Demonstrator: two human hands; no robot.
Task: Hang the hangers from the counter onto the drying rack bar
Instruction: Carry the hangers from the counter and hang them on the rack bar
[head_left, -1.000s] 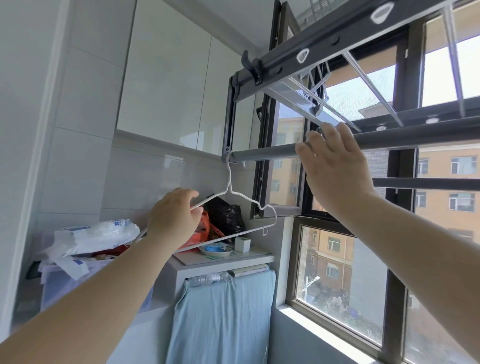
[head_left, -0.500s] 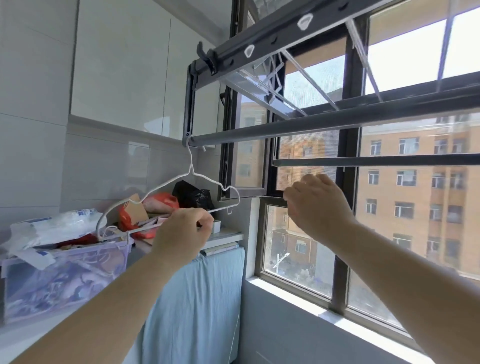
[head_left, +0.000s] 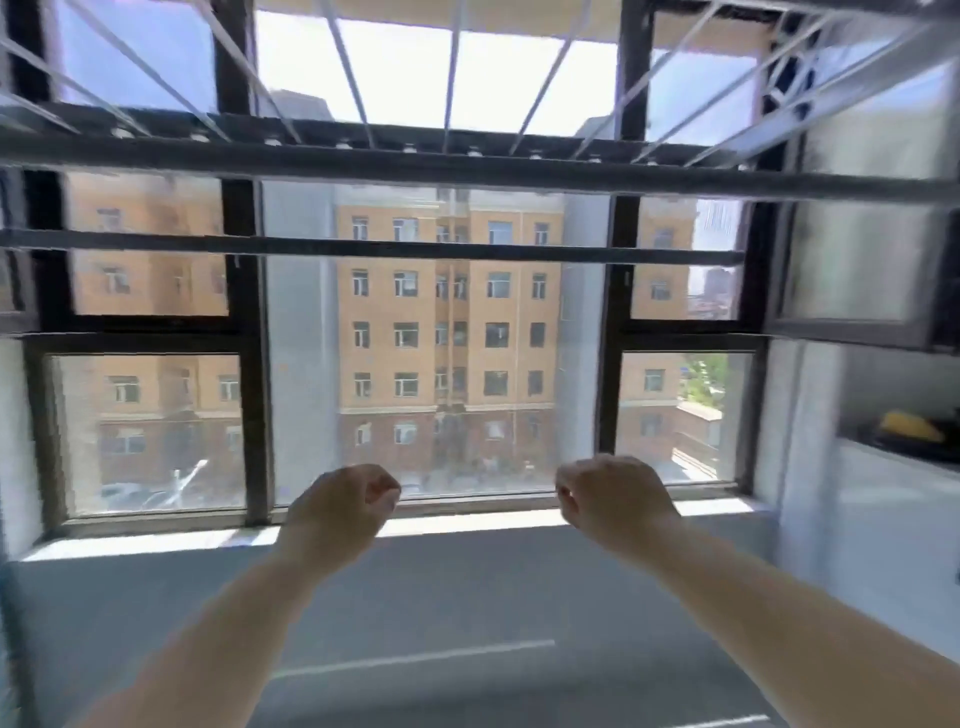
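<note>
The bar (head_left: 467, 174) runs past both side edges, the yellow thing (head_left: 909, 427) on the counter (head_left: 893, 478) is too blurred to name, and the left arm (head_left: 208, 649) and right arm (head_left: 779, 623) are cut off below.

left hand (head_left: 340, 501): bare | right hand (head_left: 615, 496): bare | forearms: bare, seemingly up to frame edge

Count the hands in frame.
2: the left hand at lower centre-left, the right hand at lower centre-right, level with each other, fingers curled, holding nothing. Nothing suggests a hidden one.
</note>
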